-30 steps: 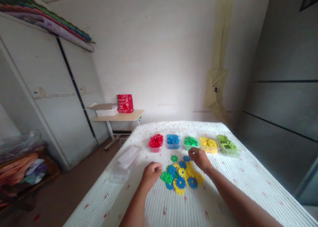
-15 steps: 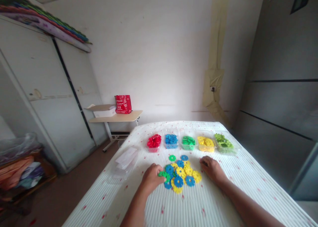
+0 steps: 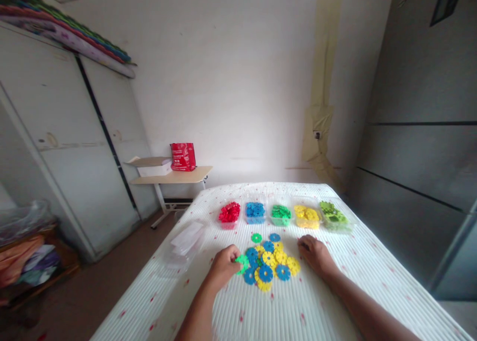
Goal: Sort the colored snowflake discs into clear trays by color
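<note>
Between the fingers of my left hand point(image 3: 225, 264) is a green notched disc point(image 3: 243, 264), held at the left side of a loose pile. Blue discs point(image 3: 266, 273) and yellow discs point(image 3: 292, 266) make up most of that pile, overlapping one another. Just beyond it lie a single green disc point(image 3: 256, 237) and a blue disc point(image 3: 275, 237). My right hand point(image 3: 315, 254) rests on the table to the right of the pile, fingers curled under; whether anything is inside them is hidden.
Clear tubs stand in a row behind the pile, holding red pieces point(image 3: 229, 213), blue pieces point(image 3: 255, 210), green pieces point(image 3: 280, 212), yellow pieces point(image 3: 306, 213) and lime pieces point(image 3: 333, 213). A clear plastic container with pale sheets point(image 3: 186, 239) lies at the left of the white ribbed tabletop point(image 3: 276, 316).
My left hand has drawn the green disc slightly left, up off the pile's edge. My right hand stays in place; the whole view has shifted a little.
</note>
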{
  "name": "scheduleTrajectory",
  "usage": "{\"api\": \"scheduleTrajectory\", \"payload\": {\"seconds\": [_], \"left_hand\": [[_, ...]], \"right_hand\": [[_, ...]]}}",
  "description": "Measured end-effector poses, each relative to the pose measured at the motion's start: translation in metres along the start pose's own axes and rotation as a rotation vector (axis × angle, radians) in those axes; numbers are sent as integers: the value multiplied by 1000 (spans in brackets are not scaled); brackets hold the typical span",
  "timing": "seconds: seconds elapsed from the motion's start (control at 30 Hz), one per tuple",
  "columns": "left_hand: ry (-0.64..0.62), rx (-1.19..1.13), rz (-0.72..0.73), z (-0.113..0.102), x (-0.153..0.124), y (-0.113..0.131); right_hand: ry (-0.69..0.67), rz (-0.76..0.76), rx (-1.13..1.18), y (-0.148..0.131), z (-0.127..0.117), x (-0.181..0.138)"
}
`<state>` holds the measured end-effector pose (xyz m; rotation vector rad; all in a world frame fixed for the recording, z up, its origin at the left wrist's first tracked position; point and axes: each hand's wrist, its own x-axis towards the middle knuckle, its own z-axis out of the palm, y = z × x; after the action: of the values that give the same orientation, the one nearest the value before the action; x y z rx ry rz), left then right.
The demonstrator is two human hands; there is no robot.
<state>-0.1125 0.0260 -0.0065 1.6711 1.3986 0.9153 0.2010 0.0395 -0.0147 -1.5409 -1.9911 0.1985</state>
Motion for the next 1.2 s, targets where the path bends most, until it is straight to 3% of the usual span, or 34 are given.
{"api": "scheduleTrajectory", "payload": {"seconds": [0.57,0.87,1.03,1.2], "left_hand": [[-54,-296,-29,-5,6,-4],[30,-372,-53,-14,5,-1],[61,-369,-51,-9,9,22],[113,-353,8,6,49,74]], "right_hand": [[12,18,-17,-3,1,0],[8,46,-48,-5,3,0],[-7,62,-65,-7,4,0],[-27,82,-75,-9,3,1]]}}
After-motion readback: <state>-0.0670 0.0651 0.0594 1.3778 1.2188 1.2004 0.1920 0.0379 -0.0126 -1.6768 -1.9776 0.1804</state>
